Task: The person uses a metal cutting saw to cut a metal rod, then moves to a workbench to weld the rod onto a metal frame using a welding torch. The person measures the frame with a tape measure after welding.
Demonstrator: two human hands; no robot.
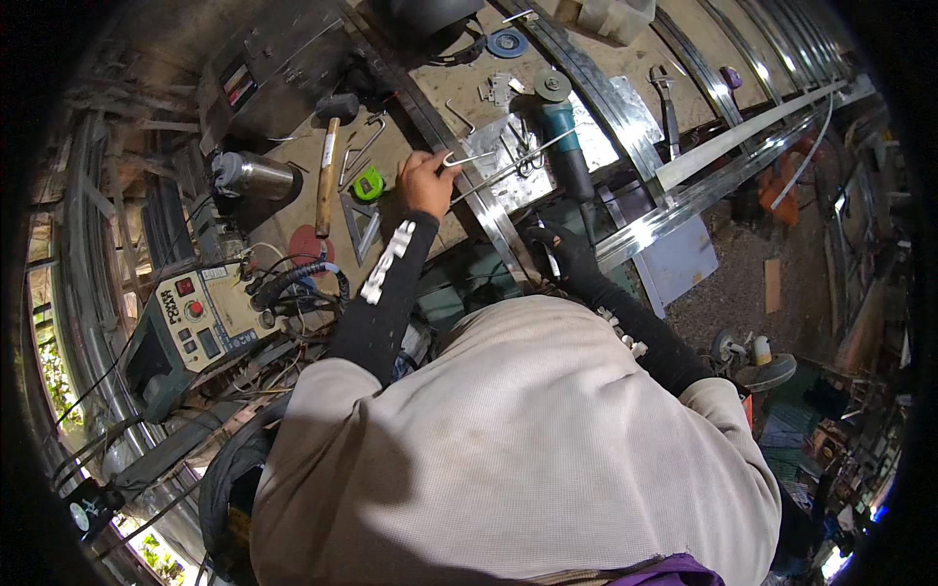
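Note:
My left hand (pixel 427 184) is closed, its thumb and fingers pinching a thin bent metal rod (pixel 473 158) with a hooked end, above a steel bar. A longer straight rod (pixel 513 168) lies just beyond it, crossing toward a teal angle grinder (pixel 562 137). In a dark glove, my right hand (pixel 565 256) is closed around a slim, pale, pen-like stick (pixel 550 252), near the grinder's handle end; its exact kind is unclear. Beside my left hand are a green tape measure (pixel 368 184) and a metal set square (pixel 362 232). More bent rods (pixel 362 149) lie farther left.
A wooden-handled mallet (pixel 329 176) and a steel flask (pixel 274 180) stand left. A welding machine (pixel 210 327) with cables sits at lower left. Steel channels (pixel 596 83) span the bench, with an adjustable wrench (pixel 666 109) between them. A blue disc (pixel 507 42) lies far off.

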